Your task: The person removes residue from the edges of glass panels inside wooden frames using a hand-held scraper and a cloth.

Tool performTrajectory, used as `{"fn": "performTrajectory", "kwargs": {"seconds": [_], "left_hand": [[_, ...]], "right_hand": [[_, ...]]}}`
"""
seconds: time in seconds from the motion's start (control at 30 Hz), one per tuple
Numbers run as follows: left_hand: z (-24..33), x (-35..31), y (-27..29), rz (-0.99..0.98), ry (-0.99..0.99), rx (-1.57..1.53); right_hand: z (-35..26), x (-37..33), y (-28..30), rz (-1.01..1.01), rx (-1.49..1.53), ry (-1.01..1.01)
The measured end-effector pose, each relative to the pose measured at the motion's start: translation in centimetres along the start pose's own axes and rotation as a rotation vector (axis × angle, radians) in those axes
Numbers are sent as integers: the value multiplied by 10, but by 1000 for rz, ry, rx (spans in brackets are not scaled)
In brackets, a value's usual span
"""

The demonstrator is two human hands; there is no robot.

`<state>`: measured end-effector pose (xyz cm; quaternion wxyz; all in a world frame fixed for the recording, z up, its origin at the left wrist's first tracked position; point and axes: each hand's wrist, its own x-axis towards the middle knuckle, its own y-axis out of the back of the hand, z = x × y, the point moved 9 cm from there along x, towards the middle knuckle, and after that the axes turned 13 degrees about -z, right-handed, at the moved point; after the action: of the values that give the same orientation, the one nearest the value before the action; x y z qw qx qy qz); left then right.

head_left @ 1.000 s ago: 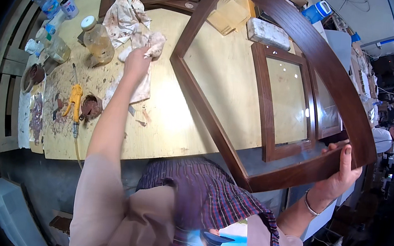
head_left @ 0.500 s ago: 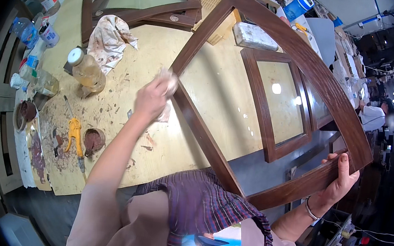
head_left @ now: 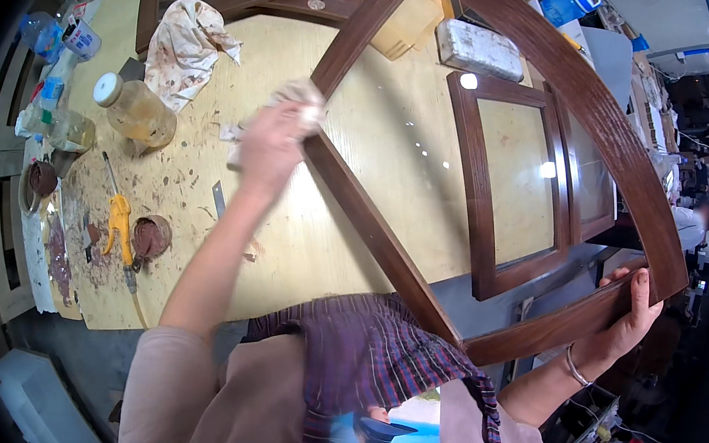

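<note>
A large dark brown wooden frame [head_left: 379,238] with one curved side is tilted up over the table, its lower corner against the striped cloth at my waist. My right hand [head_left: 637,311] grips it near the right-hand corner, thumb on top and fingers behind the rail. At the left-hand corner, my left hand [head_left: 270,149] presses a bunched pale rag [head_left: 300,101] to the wood. Motion blurs that hand and the rag. Whether a glass pane fills the frame, I cannot tell.
Smaller glazed frames [head_left: 475,188] lie behind the big one; more frames [head_left: 253,1] are stacked far left. A stained cloth [head_left: 185,50], a white-capped jar [head_left: 140,111], a yellow-handled tool [head_left: 118,223] and a small brown pot [head_left: 152,236] occupy the left side. A wrapped block [head_left: 479,49] sits at the back.
The whole view has shifted a little. My left hand and the rag have moved slightly up at the frame's left corner. My right hand keeps its hold.
</note>
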<state>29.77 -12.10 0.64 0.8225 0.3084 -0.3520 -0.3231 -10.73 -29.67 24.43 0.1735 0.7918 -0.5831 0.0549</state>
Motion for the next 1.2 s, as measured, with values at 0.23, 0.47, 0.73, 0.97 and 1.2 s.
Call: {"fn": "performTrajectory", "kwargs": {"seconds": [0.23, 0.47, 0.73, 0.97, 1.2], "left_hand": [[83, -22, -24, -451, -5, -877], [-36, 12, -15, -72, 318, -361], [-70, -42, 54, -477, 627, 32], [-63, -132, 59, -293, 604, 319], [-51, -135, 41, -279, 416, 229]], "right_hand": [[25, 18, 15, 1, 71, -22], [24, 23, 9, -22, 55, -7], [38, 17, 29, -42, 116, -26], [16, 18, 28, -18, 36, 12], [-9, 7, 10, -51, -17, 142]]}}
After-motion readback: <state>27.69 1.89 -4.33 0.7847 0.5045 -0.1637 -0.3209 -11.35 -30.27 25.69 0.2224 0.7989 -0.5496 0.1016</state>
